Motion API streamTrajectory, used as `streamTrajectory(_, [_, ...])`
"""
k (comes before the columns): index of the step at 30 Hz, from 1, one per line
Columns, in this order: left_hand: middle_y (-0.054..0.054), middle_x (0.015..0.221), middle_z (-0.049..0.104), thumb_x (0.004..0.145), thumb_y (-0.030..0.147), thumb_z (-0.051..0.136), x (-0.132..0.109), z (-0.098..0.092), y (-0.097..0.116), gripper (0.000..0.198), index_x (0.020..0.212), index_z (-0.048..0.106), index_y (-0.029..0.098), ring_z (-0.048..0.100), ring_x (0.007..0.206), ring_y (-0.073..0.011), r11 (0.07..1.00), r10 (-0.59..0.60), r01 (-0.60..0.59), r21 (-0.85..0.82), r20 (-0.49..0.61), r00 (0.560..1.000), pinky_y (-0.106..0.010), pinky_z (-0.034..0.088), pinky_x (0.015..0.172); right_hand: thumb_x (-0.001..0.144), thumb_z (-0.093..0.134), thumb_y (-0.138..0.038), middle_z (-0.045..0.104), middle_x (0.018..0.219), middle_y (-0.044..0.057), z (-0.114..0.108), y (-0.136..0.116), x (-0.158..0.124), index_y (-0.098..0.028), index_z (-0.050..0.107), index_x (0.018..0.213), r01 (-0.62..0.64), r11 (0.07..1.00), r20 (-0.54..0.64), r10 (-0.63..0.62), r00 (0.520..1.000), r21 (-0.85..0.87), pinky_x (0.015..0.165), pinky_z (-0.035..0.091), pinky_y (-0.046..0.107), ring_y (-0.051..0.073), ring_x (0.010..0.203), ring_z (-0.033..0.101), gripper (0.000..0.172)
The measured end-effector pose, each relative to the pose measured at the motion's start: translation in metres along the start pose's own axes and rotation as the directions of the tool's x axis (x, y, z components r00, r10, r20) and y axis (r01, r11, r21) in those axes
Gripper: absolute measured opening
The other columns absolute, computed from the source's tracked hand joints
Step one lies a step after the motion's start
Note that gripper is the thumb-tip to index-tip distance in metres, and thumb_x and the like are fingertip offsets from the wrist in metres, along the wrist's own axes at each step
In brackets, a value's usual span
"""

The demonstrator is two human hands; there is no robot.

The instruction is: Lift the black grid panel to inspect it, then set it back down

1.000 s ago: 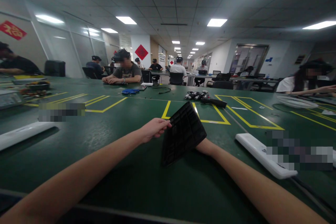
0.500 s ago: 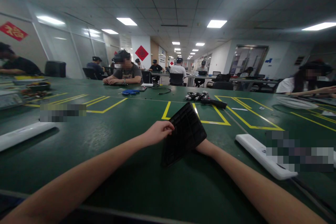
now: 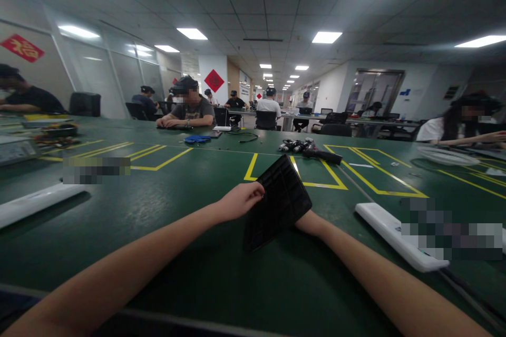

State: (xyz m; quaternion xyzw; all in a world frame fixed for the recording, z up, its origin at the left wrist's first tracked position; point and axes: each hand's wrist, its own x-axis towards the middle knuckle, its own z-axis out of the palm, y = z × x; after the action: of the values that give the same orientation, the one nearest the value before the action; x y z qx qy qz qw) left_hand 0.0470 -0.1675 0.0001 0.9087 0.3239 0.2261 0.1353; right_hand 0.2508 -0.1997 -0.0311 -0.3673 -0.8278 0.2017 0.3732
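Note:
A black keyboard (image 3: 276,202) stands tilted on edge over the green table (image 3: 197,268), its back toward me. My left hand (image 3: 241,200) grips its left edge with curled fingers. My right hand is hidden behind the keyboard; only the wrist (image 3: 312,224) shows at the lower right corner, so its fingers cannot be seen.
A white bar (image 3: 399,234) lies to the right, another white bar (image 3: 37,200) to the left. Black tools (image 3: 308,148) sit beyond the yellow floor-tape boxes (image 3: 316,171). A person (image 3: 190,105) sits across the table; others sit at the left and right edges.
My left hand has slid slightly right along the keyboard's left edge and curled tighter. The keyboard has barely moved.

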Motion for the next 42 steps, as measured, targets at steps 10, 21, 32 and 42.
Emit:
streamTrajectory(10, [0.001, 0.059, 0.046, 0.083, 0.041, 0.039, 0.007, 0.008, -0.003, 0.034, 0.063, 0.050, 0.016, 0.043, 0.055, -0.0114, 0.984, -0.156, 0.150, -0.092, -0.058, 0.986, -0.022, 0.029, 0.050, 0.081, 0.047, -0.036, 0.045, 0.131, 0.012, 0.001, 0.005, 0.000, -0.015, 0.046, 0.123, -0.002, 0.999, -0.007, 0.002, 1.000, -0.036, 0.104, 0.030, 0.041, 0.024, 0.120, 0.041, 0.047])
streamTrajectory(21, [-0.001, 0.073, 0.053, 0.078, 0.026, 0.049, 0.006, 0.003, 0.000, 0.014, 0.082, 0.056, 0.015, 0.048, 0.065, -0.0119, 0.964, -0.147, 0.141, -0.227, -0.009, 0.989, -0.022, 0.038, 0.058, 0.081, 0.048, -0.034, 0.047, 0.130, 0.011, -0.002, -0.001, 0.000, -0.015, 0.050, 0.120, 0.006, 1.000, -0.009, -0.006, 1.000, -0.001, 0.102, 0.033, 0.042, 0.024, 0.118, 0.044, 0.044])
streamTrajectory(32, [-0.001, 0.068, 0.054, 0.071, 0.026, 0.054, 0.006, 0.003, 0.000, 0.012, 0.072, 0.055, 0.015, 0.050, 0.060, -0.0121, 0.937, -0.230, 0.216, -0.274, -0.019, 0.973, -0.023, 0.039, 0.054, 0.082, 0.047, -0.032, 0.051, 0.127, 0.008, -0.001, -0.002, 0.002, -0.018, 0.053, 0.118, 0.038, 0.999, -0.011, -0.038, 0.999, -0.020, 0.099, 0.037, 0.042, 0.024, 0.113, 0.049, 0.039])
streamTrajectory(42, [0.004, 0.065, 0.043, 0.063, 0.020, 0.059, 0.013, 0.004, -0.004, 0.026, 0.084, 0.046, 0.014, 0.042, 0.052, -0.0056, 0.379, -0.471, 0.461, -0.803, 0.262, 0.843, -0.017, 0.026, 0.043, 0.083, 0.044, -0.036, 0.049, 0.129, 0.008, 0.000, 0.008, 0.002, -0.020, 0.051, 0.119, 0.054, 0.993, -0.026, -0.057, 0.998, -0.109, 0.104, 0.029, 0.043, 0.024, 0.119, 0.043, 0.040])
